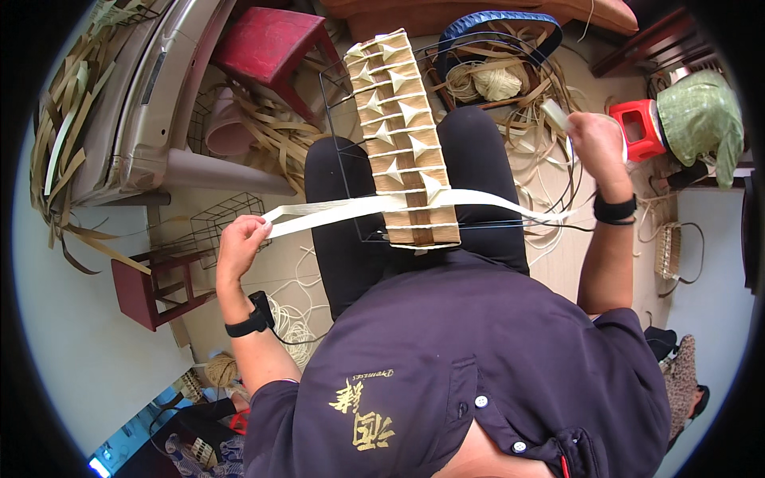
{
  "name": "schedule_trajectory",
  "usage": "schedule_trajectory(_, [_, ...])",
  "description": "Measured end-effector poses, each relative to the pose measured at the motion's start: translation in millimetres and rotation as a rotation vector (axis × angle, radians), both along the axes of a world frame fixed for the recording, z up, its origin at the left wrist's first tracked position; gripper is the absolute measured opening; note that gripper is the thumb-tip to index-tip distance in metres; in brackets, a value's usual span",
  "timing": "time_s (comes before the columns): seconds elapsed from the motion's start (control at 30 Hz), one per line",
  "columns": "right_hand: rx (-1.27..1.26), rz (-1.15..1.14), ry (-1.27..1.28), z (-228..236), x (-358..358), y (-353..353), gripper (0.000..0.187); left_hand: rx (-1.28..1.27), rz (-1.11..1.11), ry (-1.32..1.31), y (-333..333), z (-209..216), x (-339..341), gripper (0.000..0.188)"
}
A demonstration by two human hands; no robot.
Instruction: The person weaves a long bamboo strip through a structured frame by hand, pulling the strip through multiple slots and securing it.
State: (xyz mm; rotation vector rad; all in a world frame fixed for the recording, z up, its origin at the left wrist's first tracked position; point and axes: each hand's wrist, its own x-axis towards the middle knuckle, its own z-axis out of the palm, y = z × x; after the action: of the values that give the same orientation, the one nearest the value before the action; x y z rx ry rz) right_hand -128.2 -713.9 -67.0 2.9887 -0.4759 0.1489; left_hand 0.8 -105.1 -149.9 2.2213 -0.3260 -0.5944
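Note:
Across my thighs rests a long woven panel [402, 163] of tan strips with cream cord edges and folded cream points, on a black wire frame [339, 151]. A flat white strip [335, 215] runs crosswise over the panel's near end, beside its last folded point. At the left, my left hand [241, 240] pinches the strip where it doubles back on itself. My right hand [596, 147] is raised at the far right, its fingers closed round a pale strip whose end sticks out past them. Whether this is the same strip's other end cannot be fully seen.
A red stool [271, 48] and a pink bucket [227, 123] with tan strips stand at the far left. A blue-rimmed basket [500, 28] holds cream cord balls [500, 82]. Right of it is an orange-red stool [637, 131]. Loose cord [291, 328] lies by my left forearm.

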Motion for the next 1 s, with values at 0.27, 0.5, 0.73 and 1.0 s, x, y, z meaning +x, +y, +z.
schedule_trajectory(0.27, [0.781,0.742,-0.183,8,9,150,0.02,0.03,-0.334,-0.576,-159,42,-29,0.017])
schedule_trajectory(0.5, [0.755,0.921,0.073,-5,45,152,0.019,-0.1,-0.321,-0.408,-183,24,-35,0.022])
schedule_trajectory(0.73, [0.614,0.977,0.147,-10,57,161,0.023,-0.089,-0.266,-0.243,-170,20,-26,0.021])
schedule_trajectory(1.0, [0.766,0.963,0.075,-13,53,156,0.02,-0.019,-0.276,-0.128,-98,23,0,0.028])
